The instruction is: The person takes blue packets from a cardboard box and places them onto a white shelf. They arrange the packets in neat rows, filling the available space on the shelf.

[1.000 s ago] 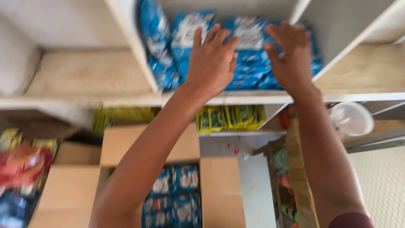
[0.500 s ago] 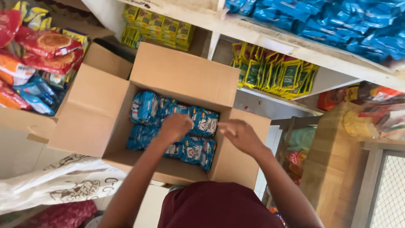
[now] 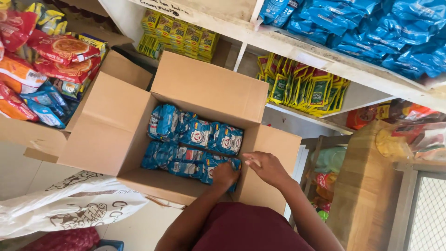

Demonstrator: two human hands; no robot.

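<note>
An open cardboard box (image 3: pixel 111 125) stands on the floor below the white shelves (image 3: pixel 325 58), holding two rows of blue snack packets (image 3: pixel 195 139) that fill its middle and right portion. The left hand (image 3: pixel 225 175) is curled down onto the near-right packets in the box, fingers closed on one of them, while the right hand (image 3: pixel 267 168) rests just beside it at the box's right wall, fingers loosely bent and holding nothing visible. Further blue packets (image 3: pixel 371 28) lie on the far right shelf, yellow-green sachets (image 3: pixel 306 88) on the shelf beneath, and red and orange packets (image 3: pixel 42 60) fill another carton at far left.
</note>
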